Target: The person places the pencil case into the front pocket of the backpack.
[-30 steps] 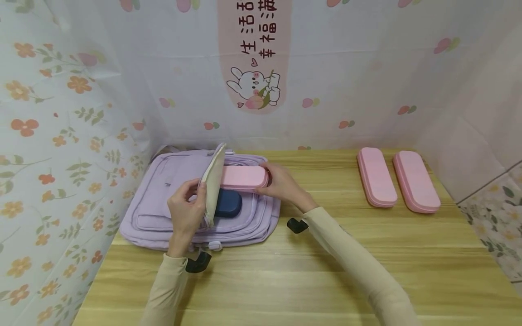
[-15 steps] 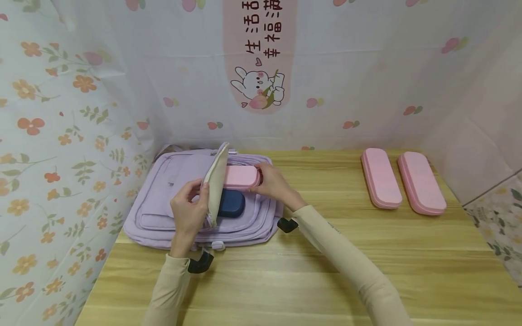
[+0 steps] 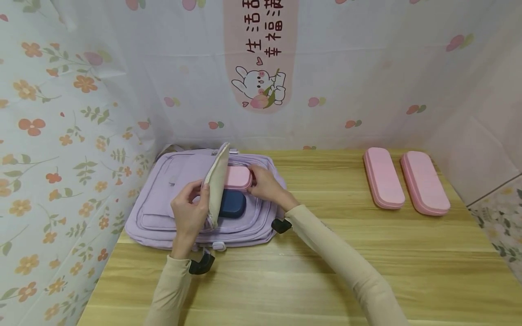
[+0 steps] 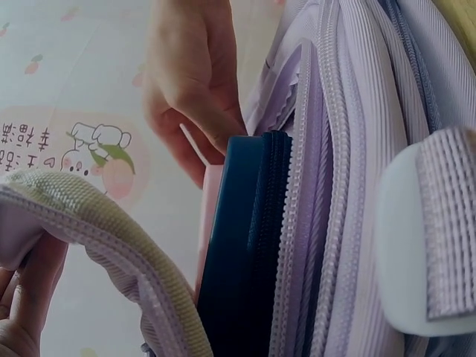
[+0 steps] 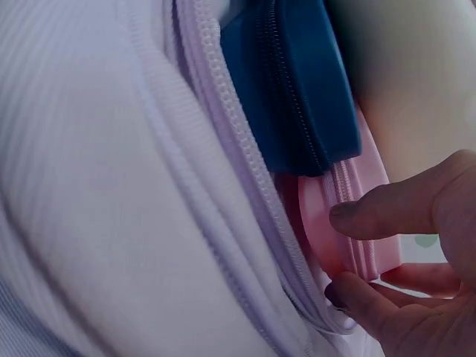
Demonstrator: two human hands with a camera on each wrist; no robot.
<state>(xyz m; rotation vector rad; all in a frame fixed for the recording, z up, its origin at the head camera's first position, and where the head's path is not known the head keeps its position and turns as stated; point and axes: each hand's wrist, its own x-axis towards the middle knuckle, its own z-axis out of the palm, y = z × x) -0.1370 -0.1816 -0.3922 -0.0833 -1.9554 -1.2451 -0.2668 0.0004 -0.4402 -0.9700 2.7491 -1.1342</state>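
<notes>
A lilac backpack lies flat on the table, its front pocket unzipped. My left hand pinches the edge of the pocket flap and holds it raised, cream lining showing. My right hand grips the end of a pink zippered pencil case, whose other end is hidden under the flap. Beside it in the pocket sits a dark blue zippered case, also partly covered. In the right wrist view, thumb and fingers hold the pink pencil case at its zipper end, close to the blue case.
Two more pink pencil cases, one nearer and one farther right, lie on the right of the wooden table. Printed curtains hang behind and to the left. A pale buckle sticks out at the backpack's front edge.
My right hand has moved left, sliding the pink pencil case deeper into the pocket under the flap. The left hand keeps its hold on the flap. The head view has shifted slightly.
</notes>
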